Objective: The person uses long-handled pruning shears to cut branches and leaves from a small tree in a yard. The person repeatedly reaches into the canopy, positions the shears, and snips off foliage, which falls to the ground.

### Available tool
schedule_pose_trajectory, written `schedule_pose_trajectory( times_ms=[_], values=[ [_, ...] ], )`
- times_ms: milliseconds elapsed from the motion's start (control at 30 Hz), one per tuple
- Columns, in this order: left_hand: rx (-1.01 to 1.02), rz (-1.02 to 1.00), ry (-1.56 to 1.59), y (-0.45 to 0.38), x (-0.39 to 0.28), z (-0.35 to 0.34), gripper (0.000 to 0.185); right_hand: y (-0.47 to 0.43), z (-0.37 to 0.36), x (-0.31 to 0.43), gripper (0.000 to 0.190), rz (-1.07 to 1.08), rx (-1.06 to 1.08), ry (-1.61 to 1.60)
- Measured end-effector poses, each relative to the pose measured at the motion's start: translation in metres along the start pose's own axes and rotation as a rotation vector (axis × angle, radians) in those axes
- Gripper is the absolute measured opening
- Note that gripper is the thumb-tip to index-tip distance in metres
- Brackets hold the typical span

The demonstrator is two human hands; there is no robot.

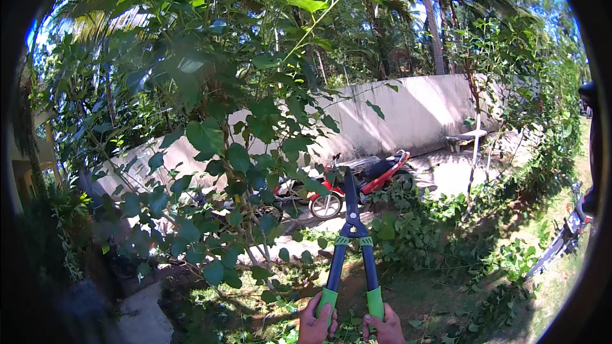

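Note:
My left hand (pixel 317 321) and my right hand (pixel 384 327) are at the bottom centre, each closed around a green grip of a pair of hedge shears (pixel 354 222). The shears point up and away, their dark blades together and their blue-black handles slightly spread. Just left of them stands a leafy shrub (pixel 239 157) with broad green leaves and thin stems. One long light-green shoot (pixel 325 14) rises from it to the upper right. The blades overlap the view of a red motorcycle behind, and do not visibly hold any stem.
A red motorcycle (pixel 382 177) stands before a pale wall (pixel 397 114), near a bench (pixel 466 137). Leafy cut branches (pixel 430 234) lie on the ground to the right. Another vehicle (pixel 564 236) is at the far right. A concrete slab (pixel 146 315) lies lower left.

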State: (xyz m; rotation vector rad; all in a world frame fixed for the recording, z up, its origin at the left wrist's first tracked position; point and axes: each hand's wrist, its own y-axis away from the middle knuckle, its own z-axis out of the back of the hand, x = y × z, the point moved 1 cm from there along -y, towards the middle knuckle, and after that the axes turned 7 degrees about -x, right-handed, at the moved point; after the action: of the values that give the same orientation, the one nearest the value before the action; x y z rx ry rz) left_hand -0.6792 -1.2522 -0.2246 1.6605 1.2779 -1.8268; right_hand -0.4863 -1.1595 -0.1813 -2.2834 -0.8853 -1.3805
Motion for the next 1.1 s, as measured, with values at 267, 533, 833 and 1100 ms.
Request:
schedule_pose_trajectory(
  times_ms=[267,533,833,1100],
  values=[
    [0.064,0.235,0.009,0.011,-0.037,-0.075,0.05,-0.041,0.077,0.033,0.039,0.094,-0.05,0.141],
    [0.014,0.136,-0.078,-0.063,-0.059,-0.102,0.056,-0.12,0.098,0.097,0.031,0.097,0.014,0.174],
    [0.201,-0.095,0.0,-0.183,-0.101,-0.102,0.06,-0.233,0.071,0.141,0.031,0.342,0.04,0.13],
    [0.297,-0.399,-0.106,-0.349,-0.226,-0.148,0.056,-0.355,0.03,0.289,0.059,0.734,0.202,0.002]
  ],
)
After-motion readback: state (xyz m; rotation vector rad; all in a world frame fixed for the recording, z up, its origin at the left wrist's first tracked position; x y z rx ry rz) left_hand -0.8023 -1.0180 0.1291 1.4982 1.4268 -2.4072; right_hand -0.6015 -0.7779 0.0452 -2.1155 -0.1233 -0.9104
